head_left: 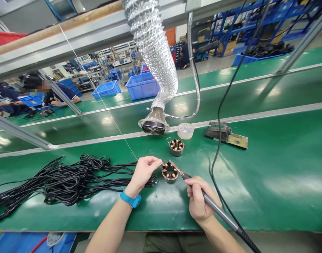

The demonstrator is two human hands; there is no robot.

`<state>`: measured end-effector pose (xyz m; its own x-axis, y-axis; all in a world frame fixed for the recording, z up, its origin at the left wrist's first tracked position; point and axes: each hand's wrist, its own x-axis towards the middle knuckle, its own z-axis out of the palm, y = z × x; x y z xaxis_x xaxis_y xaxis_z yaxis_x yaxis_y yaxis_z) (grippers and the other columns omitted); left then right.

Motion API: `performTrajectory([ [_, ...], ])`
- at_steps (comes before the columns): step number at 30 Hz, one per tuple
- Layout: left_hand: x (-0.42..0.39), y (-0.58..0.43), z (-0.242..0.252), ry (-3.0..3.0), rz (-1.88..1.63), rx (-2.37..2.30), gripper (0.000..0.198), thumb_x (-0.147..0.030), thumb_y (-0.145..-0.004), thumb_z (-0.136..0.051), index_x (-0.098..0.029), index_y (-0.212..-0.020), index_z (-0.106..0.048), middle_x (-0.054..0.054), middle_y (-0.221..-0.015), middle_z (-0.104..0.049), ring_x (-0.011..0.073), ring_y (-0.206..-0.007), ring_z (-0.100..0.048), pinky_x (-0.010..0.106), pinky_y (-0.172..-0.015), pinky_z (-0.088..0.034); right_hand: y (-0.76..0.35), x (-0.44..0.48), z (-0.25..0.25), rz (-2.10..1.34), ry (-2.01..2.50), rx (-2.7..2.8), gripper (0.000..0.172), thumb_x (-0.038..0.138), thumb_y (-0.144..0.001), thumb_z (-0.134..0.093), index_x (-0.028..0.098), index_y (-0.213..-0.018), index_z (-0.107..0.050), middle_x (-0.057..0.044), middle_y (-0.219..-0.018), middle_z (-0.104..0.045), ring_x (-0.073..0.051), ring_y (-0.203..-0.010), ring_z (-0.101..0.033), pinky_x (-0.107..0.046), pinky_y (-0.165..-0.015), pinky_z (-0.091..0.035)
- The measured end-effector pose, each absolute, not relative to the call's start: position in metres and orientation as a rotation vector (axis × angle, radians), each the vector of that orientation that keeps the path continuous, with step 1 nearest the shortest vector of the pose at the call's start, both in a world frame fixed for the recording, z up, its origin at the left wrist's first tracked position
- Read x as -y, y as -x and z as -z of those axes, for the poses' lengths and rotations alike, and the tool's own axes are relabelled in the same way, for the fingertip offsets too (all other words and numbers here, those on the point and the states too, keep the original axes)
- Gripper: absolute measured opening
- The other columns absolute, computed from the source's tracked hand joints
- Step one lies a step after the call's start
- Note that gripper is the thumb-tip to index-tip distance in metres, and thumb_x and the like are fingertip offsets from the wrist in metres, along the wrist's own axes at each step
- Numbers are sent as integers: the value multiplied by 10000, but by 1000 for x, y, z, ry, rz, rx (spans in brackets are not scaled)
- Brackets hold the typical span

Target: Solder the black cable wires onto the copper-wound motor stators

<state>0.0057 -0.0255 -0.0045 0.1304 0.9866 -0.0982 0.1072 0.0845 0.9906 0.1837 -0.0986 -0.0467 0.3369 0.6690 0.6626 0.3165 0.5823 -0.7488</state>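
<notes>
My right hand (198, 198) is closed round a soldering iron (215, 207), and the iron's tip rests at the right edge of a round motor stator (169, 172) with copper coils. My left hand (144, 172) pinches something thin, too small to name, against the stator's left side; a blue wristband sits on that wrist. A second stator (176, 147) stands just behind the first on the green bench (269, 175).
A heap of black cables (63, 181) lies to the left. A silver fume duct (155, 121) hangs behind the stators, beside a solder reel (185, 130) and an iron stand (226, 135). The iron's cord (221, 105) runs upward. People sit far left near blue crates (142, 86).
</notes>
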Motion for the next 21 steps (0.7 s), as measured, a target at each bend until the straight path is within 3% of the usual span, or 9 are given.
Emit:
performTrajectory([
  [4,20,3,2,-1252,-874,-1213,452,-548,-823,-631,-110,-855,-739,-2,-577,-567,51,-435,-352,197,-448,-284,-181,93,37,-297,951,1198,211,178,-926,-473,198,-1030,-656,9,-668,-590,-138,-568,-578,-310,-592,-481],
  [8,6,4,-1,-1394,-961,-1185,485,-551,-863,-566,-104,-898,-751,60,-727,-636,113,-627,-528,219,-587,-426,-185,76,16,-269,1104,1139,200,227,-951,-483,213,-1094,-621,-28,-839,-644,-184,-775,-660,-383,-793,-525],
  [11,-4,-1,-1,-1456,-760,-1097,529,-569,-878,-521,-115,-1021,-751,28,-646,-573,108,-576,-480,211,-538,-386,-195,55,2,-196,1209,1235,192,262,-945,-504,221,-1090,-622,-70,-992,-637,-211,-927,-649,-406,-900,-503],
  [15,-3,-9,0,-1445,-591,-1031,553,-574,-857,-542,-90,-1009,-761,-7,-556,-490,75,-477,-346,199,-461,-281,-211,23,5,-184,1263,1472,309,235,-899,-535,238,-1207,-552,-94,-1142,-571,-222,-1020,-620,-380,-917,-503],
  [18,11,-12,-5,-1432,-521,-1000,556,-582,-840,-556,-92,-992,-769,-11,-503,-485,90,-464,-390,211,-468,-324,-220,2,19,-209,1226,1643,441,237,-851,-588,245,-1281,-492,-96,-1215,-557,-244,-1106,-590,-385,-945,-496],
  [21,24,-7,-12,-1440,-439,-913,548,-577,-841,-553,-98,-1003,-763,39,-589,-614,117,-500,-489,238,-514,-410,-223,-12,34,-217,1183,1729,531,268,-818,-646,248,-1314,-459,-85,-1230,-570,-246,-1114,-593,-386,-958,-495],
])
